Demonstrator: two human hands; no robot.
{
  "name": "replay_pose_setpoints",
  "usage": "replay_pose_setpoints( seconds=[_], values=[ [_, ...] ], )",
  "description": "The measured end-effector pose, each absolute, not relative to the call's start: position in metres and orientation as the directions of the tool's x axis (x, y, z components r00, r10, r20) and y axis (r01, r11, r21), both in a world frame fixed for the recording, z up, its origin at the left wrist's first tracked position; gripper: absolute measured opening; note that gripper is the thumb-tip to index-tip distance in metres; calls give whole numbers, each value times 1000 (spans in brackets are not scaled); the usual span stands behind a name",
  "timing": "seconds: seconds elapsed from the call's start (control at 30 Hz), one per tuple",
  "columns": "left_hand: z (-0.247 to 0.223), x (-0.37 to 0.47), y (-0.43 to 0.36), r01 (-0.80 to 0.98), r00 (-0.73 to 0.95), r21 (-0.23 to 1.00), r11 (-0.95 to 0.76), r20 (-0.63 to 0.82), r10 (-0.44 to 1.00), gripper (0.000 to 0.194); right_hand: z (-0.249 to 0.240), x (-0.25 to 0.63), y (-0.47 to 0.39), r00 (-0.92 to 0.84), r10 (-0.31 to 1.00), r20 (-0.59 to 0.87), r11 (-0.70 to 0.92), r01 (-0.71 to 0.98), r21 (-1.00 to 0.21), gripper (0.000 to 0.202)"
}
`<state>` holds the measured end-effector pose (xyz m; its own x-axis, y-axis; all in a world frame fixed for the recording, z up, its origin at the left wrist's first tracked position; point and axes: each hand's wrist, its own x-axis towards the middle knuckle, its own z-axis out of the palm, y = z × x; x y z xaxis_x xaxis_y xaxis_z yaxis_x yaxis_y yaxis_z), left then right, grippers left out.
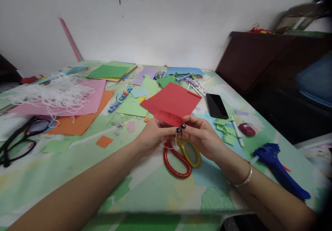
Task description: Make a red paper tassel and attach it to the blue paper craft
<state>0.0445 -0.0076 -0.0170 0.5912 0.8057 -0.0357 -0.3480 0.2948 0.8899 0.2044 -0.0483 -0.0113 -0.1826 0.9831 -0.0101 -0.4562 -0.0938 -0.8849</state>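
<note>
Between L hand [151,134] and R hand [203,134]: fringed red strip [168,117], pinched by both.
Strip sits at fingertips, above scissors [180,160]; red sheet [171,99] beyond; phone [217,105] & glue gun [280,170] R.

Single head-worn view, looking forward and down, arms entering close below

Your view is evenly lit, slightly dim.
You get soft blur and dark right-hand corners.
</note>
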Motion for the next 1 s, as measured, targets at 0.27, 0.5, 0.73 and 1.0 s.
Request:
replay_pose_setpoints(
  seconds=[0.27, 0.5, 0.73, 1.0],
  values=[
    [-17, 44, -8, -274, 558, 937, 218, -30, 830, 26, -17, 209, -44, -211, 976, -54, -149, -467, -872, 21],
    [-17, 43, -10, -261, 599, 944, 201, -5, 801, 27, -21, 211, -42, -220, 972, -87, -182, -460, -869, 22],
    [-14, 43, -10, -256, 589, 938, 232, -38, 807, 29, -22, 212, -41, -226, 969, -105, -200, -453, -869, 24],
    [-17, 43, -10, -226, 551, 961, 159, -8, 835, 29, -22, 211, -41, -194, 975, -104, -181, -435, -882, 23]
  ],
)
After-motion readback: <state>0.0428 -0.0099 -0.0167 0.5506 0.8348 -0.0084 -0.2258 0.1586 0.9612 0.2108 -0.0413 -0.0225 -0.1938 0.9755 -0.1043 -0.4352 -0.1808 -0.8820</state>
